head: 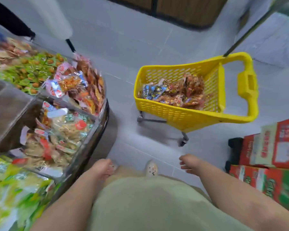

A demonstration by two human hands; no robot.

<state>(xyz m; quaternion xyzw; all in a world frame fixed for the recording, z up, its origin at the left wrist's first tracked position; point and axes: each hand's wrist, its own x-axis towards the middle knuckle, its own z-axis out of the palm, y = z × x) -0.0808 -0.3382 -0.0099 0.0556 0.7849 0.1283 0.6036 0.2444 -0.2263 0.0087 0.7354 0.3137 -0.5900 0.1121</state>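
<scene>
The left hand [103, 169] and right hand [189, 165] hang loose and empty, fingers slack, the left just beside the snack counter's [97, 130] rounded edge. The yellow cart [173, 112] stands ahead on the floor, with snack packets [173, 92] heaped against its near wall.

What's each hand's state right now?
Left hand: open, hanging loose, empty.
Right hand: open, fingers loosely curled, empty.
</scene>
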